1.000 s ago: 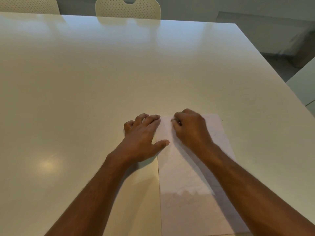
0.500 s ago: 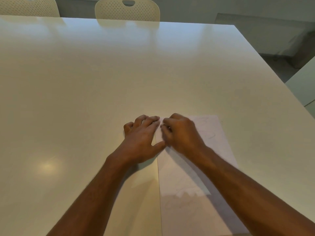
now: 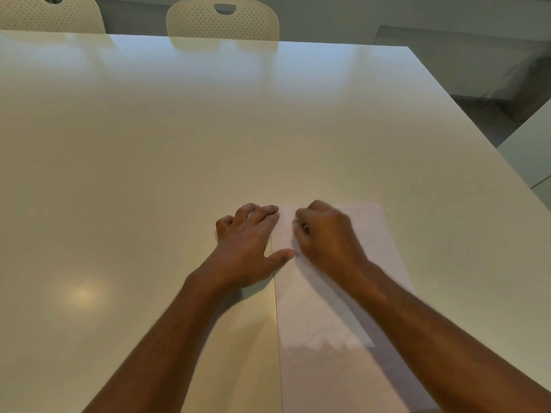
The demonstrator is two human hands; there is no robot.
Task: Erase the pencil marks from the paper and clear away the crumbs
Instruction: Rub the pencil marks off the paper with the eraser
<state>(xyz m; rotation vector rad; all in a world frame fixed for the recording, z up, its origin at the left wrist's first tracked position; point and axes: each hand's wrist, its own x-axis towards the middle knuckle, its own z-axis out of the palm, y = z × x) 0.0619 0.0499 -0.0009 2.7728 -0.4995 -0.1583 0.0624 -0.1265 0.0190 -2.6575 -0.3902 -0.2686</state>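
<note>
A white sheet of paper (image 3: 322,311) lies on the table in front of me, with faint pencil marks (image 3: 368,234) near its far right part. My left hand (image 3: 247,248) rests flat at the paper's left edge, fingers spread, thumb on the sheet. My right hand (image 3: 328,236) is curled into a fist on the paper's far left corner, blurred by motion. A small pale thing, probably an eraser (image 3: 299,224), shows at its fingertips, mostly hidden. No crumbs can be made out.
The big cream table (image 3: 149,174) stretches far ahead and to the left. Two perforated cream chairs (image 3: 223,20) stand at its far edge. The table's right edge runs diagonally, with a second white surface (image 3: 530,156) beyond it.
My right hand slid left across the top of the paper towards my left hand, then back a little to the right. My left hand stayed in place.
</note>
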